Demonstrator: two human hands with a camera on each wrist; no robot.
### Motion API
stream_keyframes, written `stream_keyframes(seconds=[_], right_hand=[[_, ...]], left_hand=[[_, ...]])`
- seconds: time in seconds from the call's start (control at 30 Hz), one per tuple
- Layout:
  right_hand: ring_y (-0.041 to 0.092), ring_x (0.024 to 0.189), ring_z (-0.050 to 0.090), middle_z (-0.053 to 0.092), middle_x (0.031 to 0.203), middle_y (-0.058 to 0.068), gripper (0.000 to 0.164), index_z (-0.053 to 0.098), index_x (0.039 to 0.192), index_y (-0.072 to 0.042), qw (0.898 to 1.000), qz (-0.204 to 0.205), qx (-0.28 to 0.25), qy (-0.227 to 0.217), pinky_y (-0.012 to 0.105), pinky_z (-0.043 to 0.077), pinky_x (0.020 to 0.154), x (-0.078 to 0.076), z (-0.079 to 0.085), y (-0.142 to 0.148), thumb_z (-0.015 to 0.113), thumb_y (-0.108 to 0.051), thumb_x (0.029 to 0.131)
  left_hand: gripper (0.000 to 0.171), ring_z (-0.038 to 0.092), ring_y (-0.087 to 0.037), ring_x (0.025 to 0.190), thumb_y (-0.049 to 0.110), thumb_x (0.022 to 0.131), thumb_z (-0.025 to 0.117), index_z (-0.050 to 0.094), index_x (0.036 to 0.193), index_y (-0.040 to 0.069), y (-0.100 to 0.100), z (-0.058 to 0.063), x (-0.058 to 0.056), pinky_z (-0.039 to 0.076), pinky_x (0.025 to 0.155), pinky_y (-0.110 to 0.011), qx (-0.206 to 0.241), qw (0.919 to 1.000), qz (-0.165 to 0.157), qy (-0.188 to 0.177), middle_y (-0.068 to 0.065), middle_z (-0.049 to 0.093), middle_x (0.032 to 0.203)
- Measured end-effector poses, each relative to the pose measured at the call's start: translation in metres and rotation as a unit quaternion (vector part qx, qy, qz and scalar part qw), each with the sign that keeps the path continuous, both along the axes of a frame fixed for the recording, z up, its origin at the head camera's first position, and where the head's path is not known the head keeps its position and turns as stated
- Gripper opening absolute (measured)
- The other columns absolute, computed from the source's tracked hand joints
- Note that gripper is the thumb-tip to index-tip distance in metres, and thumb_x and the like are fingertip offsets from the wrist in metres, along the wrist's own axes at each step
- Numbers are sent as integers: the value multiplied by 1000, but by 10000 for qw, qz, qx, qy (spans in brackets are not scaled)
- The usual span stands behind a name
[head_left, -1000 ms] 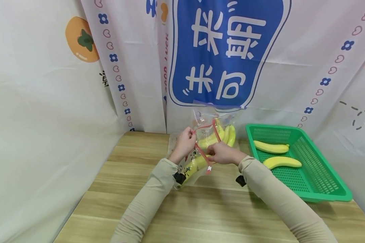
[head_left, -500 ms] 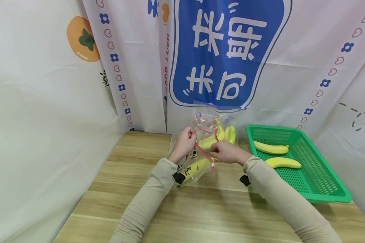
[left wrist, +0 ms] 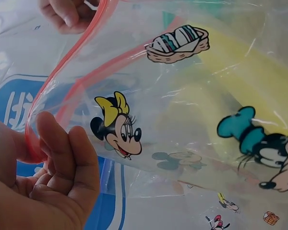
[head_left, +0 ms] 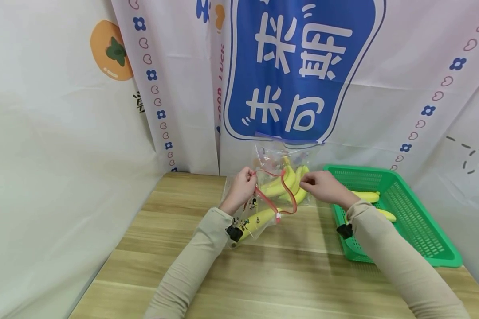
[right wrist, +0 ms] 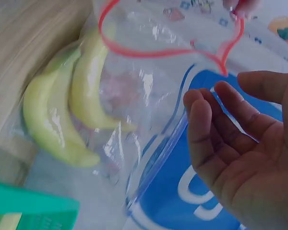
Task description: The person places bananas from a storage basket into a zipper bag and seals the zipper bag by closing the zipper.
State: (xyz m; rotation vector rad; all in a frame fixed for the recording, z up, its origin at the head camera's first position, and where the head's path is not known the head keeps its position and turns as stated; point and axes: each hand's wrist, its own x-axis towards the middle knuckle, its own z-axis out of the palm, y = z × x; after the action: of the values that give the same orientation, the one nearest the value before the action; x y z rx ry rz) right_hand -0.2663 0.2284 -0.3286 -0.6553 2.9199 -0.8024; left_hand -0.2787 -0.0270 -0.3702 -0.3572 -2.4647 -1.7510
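Note:
My left hand (head_left: 242,185) pinches the red zip rim of a clear cartoon-printed zip bag (left wrist: 120,72). The bag's mouth gapes, and a banana (head_left: 259,223) lies inside it. To its right, my right hand (head_left: 326,188) is off the bag, with fingers loosely bent and nothing in them, as the right wrist view shows. Behind stands a second clear bag (right wrist: 120,96) with a purple zip edge, holding bananas (head_left: 289,181); it leans against the printed cloth.
On the right is a green basket (head_left: 427,212) with two bananas, one (head_left: 368,196) behind the other (head_left: 388,215); my right forearm partly covers them. A wooden table (head_left: 271,274) lies below, and white printed cloth (head_left: 383,110) hangs behind.
My right hand has let go of the red rim and moved right, toward the basket. The bag's mouth now spreads wider. My left hand keeps its place on the rim.

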Motion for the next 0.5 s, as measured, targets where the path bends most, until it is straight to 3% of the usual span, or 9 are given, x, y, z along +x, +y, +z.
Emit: stream_keyframes(seconds=[0.13,0.3,0.5], right_hand=[[21,73,56,61,87,8,32,62,96,-7,9963,-469,-433,-570,39,50,66,-5,1,28,46,-34,100],[30,96,60,60,106,17,60,56,112,3,9845,-858,-989,-1165,39,53,76,-11,0,63,34,-51,99],[22,90,61,61,99,12,67,48,118,11,9710,-1129,-1285,-1669,36,52,79,-18,-4,101,28,-50,101]], left_hand=[[17,49,-13,51,13,99,44,53,99,-2,-1,1,0,40,44,-21,28,10000,21,-61,-5,54,67],[15,48,-12,51,12,98,44,52,98,-1,-1,0,0,40,45,-20,75,9999,35,-106,-4,54,66],[16,48,-12,51,11,98,45,53,100,-3,-1,0,-1,41,46,-20,120,9999,41,-108,-4,53,66]])
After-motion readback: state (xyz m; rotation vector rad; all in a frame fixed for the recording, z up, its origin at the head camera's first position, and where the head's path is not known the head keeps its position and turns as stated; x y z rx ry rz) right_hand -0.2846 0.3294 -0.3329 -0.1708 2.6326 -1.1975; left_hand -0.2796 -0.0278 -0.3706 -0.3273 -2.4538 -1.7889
